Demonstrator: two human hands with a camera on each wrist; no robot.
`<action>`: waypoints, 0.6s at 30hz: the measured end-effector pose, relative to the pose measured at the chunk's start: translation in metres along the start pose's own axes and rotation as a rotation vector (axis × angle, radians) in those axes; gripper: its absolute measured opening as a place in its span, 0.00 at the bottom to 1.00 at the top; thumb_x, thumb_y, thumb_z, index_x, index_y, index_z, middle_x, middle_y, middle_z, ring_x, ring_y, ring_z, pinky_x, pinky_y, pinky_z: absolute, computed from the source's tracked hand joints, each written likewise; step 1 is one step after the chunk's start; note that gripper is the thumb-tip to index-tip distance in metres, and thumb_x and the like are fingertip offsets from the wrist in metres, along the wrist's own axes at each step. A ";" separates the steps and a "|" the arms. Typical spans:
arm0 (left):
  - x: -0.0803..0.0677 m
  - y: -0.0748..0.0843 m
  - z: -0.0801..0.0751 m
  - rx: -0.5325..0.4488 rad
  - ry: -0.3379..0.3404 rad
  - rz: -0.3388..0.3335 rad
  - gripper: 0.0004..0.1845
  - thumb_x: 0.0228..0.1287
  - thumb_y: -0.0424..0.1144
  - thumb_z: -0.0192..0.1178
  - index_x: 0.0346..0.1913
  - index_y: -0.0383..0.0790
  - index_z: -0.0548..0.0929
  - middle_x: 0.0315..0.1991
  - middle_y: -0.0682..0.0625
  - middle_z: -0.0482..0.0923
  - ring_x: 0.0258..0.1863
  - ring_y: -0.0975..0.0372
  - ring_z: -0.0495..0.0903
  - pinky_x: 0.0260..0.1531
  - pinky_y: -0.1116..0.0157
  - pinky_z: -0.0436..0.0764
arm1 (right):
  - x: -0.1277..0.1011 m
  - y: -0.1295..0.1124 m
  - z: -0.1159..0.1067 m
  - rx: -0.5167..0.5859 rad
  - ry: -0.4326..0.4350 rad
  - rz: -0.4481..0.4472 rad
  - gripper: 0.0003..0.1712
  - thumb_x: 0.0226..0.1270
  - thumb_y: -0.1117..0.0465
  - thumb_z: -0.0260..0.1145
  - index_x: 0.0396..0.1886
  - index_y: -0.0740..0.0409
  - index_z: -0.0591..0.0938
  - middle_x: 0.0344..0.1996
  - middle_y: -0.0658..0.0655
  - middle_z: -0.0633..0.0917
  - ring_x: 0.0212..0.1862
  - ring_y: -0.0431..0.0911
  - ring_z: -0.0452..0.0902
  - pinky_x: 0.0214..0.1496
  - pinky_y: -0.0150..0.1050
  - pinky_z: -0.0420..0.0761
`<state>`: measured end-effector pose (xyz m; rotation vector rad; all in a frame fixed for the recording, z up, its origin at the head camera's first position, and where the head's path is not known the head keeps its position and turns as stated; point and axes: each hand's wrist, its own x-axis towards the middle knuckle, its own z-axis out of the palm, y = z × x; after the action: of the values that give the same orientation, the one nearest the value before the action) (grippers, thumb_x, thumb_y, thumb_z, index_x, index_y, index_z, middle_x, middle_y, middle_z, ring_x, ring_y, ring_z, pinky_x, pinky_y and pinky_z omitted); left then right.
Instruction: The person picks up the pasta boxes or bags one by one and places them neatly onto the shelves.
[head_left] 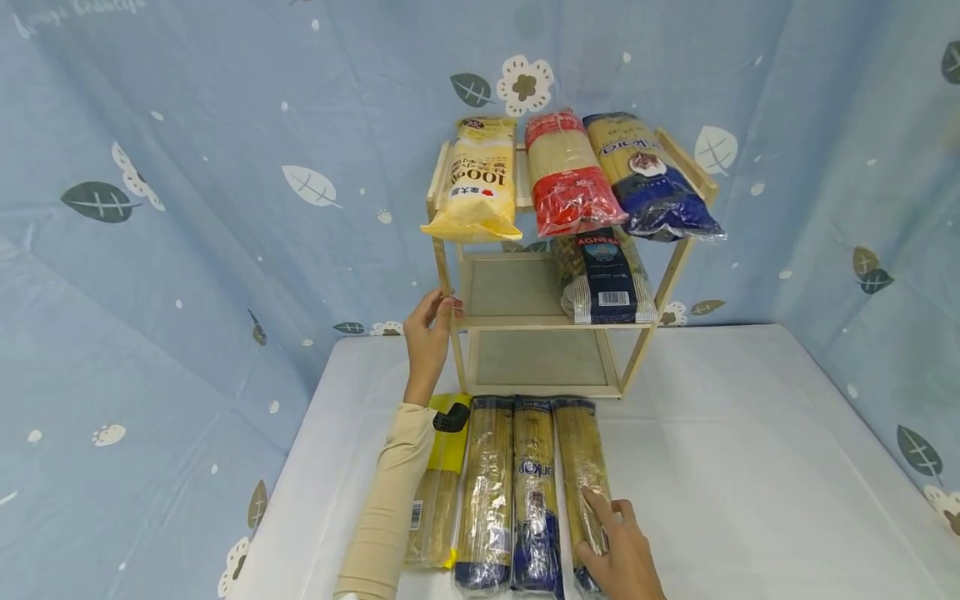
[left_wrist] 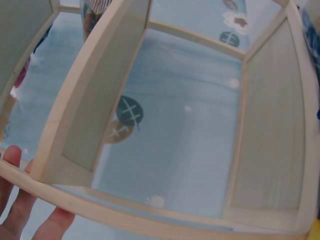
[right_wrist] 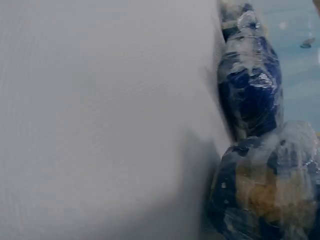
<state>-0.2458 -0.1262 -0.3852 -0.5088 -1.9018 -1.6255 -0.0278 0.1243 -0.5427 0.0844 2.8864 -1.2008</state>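
My left hand [head_left: 430,323] grips the left post of a wooden rack [head_left: 555,322]; in the left wrist view its fingers [left_wrist: 56,222] show behind a rail. My right hand [head_left: 618,550] lies over the rightmost pack of spaghetti [head_left: 579,442] on the table, thumb and forefinger on its wrapper. The right wrist view leaves out this hand. To its left lie a blue-ended spaghetti pack [head_left: 536,492], another clear-wrapped spaghetti pack [head_left: 487,483] and a yellow-topped pack [head_left: 438,500], partly behind my left forearm. All lie lengthwise, side by side, in front of the rack.
On the rack's top tier rest a yellow bag [head_left: 480,179], a red noodle pack [head_left: 567,171] and a blue pasta pack [head_left: 651,175]. An Agnesi pasta bag [head_left: 604,279] stands on the middle tier, at the right. A white cloth covers the table [head_left: 720,450]; patterned blue curtains [head_left: 187,250] surround it.
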 end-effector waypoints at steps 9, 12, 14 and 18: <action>0.000 0.001 0.001 0.002 0.008 0.000 0.11 0.69 0.27 0.52 0.49 0.24 0.79 0.36 0.31 0.81 0.34 0.42 0.81 0.42 0.50 0.79 | -0.002 -0.013 -0.015 0.093 0.074 0.010 0.35 0.46 0.71 0.65 0.60 0.54 0.78 0.43 0.61 0.75 0.19 0.39 0.61 0.20 0.33 0.64; -0.001 0.001 0.001 0.009 0.011 0.003 0.11 0.70 0.27 0.52 0.49 0.24 0.79 0.36 0.32 0.81 0.34 0.42 0.82 0.42 0.50 0.79 | -0.004 -0.019 -0.021 0.080 0.102 -0.020 0.35 0.45 0.72 0.66 0.59 0.54 0.78 0.42 0.59 0.75 0.20 0.38 0.61 0.20 0.32 0.63; 0.000 0.002 0.001 0.011 0.013 0.006 0.11 0.70 0.28 0.52 0.49 0.24 0.79 0.36 0.32 0.81 0.34 0.42 0.82 0.42 0.52 0.79 | -0.005 -0.026 -0.026 0.082 0.125 -0.051 0.35 0.44 0.73 0.66 0.58 0.54 0.79 0.41 0.58 0.75 0.20 0.38 0.62 0.19 0.32 0.64; 0.000 0.001 0.000 0.013 0.012 0.013 0.11 0.70 0.28 0.52 0.49 0.24 0.79 0.36 0.32 0.81 0.33 0.42 0.82 0.42 0.52 0.80 | -0.006 -0.042 -0.039 0.096 0.165 -0.132 0.36 0.42 0.74 0.66 0.57 0.54 0.80 0.39 0.56 0.76 0.24 0.39 0.64 0.20 0.31 0.64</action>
<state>-0.2453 -0.1258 -0.3842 -0.5041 -1.8954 -1.6027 -0.0240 0.1219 -0.4853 -0.0070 3.0154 -1.4189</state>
